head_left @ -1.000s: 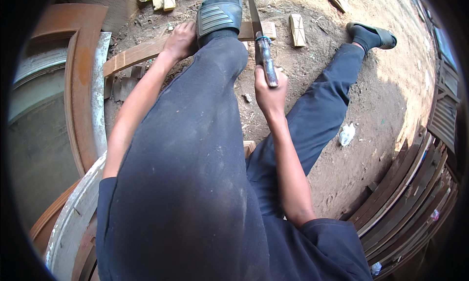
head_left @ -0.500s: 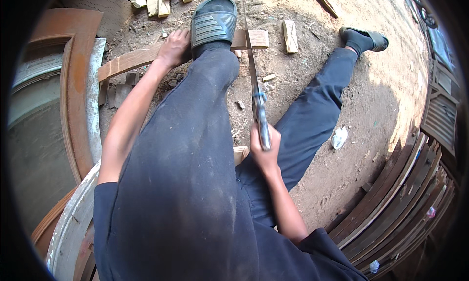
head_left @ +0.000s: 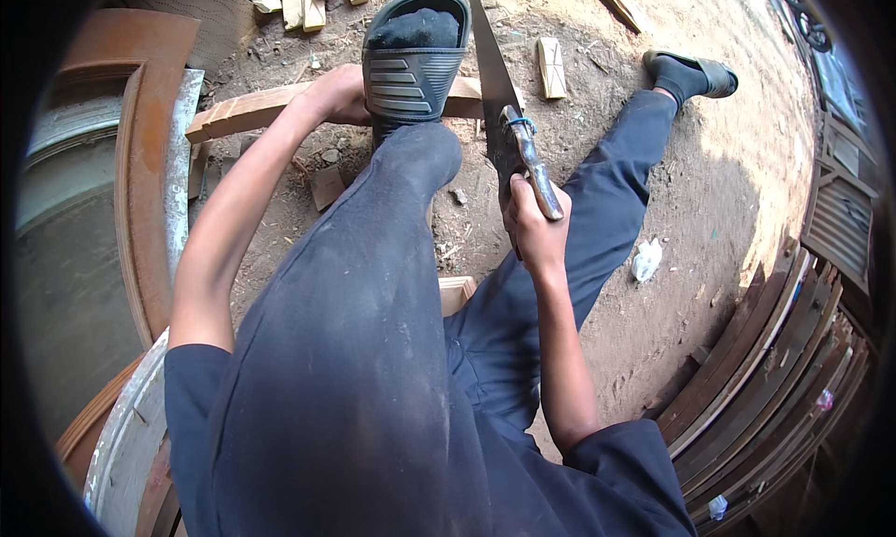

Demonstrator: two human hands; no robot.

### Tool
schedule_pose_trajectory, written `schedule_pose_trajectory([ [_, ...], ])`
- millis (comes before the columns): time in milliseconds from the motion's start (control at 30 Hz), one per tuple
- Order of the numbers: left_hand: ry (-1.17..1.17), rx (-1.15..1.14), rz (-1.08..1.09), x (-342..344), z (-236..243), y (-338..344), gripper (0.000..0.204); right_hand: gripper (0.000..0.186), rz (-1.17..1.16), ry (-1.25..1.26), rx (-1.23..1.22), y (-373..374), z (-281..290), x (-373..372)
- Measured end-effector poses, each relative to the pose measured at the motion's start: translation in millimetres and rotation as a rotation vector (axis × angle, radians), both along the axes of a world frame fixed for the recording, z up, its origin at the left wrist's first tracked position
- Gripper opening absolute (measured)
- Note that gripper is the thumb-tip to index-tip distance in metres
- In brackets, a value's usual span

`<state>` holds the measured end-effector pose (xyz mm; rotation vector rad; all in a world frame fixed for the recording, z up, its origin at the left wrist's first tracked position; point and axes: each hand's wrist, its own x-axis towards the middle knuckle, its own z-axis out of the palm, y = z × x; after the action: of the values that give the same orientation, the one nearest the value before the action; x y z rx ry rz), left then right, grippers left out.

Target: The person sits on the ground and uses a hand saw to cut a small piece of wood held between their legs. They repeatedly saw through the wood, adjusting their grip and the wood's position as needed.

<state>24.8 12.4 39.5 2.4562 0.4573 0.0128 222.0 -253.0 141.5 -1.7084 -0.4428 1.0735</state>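
Note:
My right hand (head_left: pixel 539 224) is closed around the handle of a handsaw (head_left: pixel 495 75). Its broad blade points away from me and crosses the wooden plank (head_left: pixel 245 113) near the plank's right end, just right of my sandal (head_left: pixel 408 80). I cannot tell whether the teeth touch the wood. My left hand (head_left: pixel 343 91) grips the plank on the left side of the sandal; its fingertips are hidden. That sandalled foot is over the plank and covers its middle, while my other leg (head_left: pixel 611 187) stretches out to the right.
Several short wood blocks (head_left: pixel 313 3) lie at the far left, and a marked block (head_left: pixel 552 68) is right of the saw. Wooden frames (head_left: pixel 140 164) lean at left. Stacked boards (head_left: pixel 747 378) fill the lower right. A crumpled white bag (head_left: pixel 646 260) lies on the dirt.
My right hand has shifted up and rightward, and the saw has turned so the flat of its blade shows. My left wrist has moved closer to the sandal, which is now tipped differently.

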Motion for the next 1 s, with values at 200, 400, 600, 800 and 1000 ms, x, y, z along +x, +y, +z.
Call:
schedule_pose_trajectory([
  [200,0.090,-0.059,0.058,1.5,0.1,-3.6,0.034,0.022,-0.026,-0.072,-0.023,5.4,8.6,-5.5],
  [400,0.270,-0.097,0.134,0.7,17.9,-11.5,0.038,0.018,0.025,-0.164,-0.124,-37.6,40.4,-35.0],
  [600,0.300,-0.118,0.130,8.4,25.8,-9.0,0.032,0.016,0.042,-0.157,-0.290,-110.9,97.2,-60.3],
  [800,0.280,-0.121,0.309,0.1,12.3,-12.1,0.047,0.022,0.058,-0.171,-0.172,-104.7,106.3,-30.0],
  [1000,0.298,0.006,0.359,8.9,39.6,-30.8,0.037,0.026,0.008,-0.104,-0.017,-48.7,80.0,2.0],
])
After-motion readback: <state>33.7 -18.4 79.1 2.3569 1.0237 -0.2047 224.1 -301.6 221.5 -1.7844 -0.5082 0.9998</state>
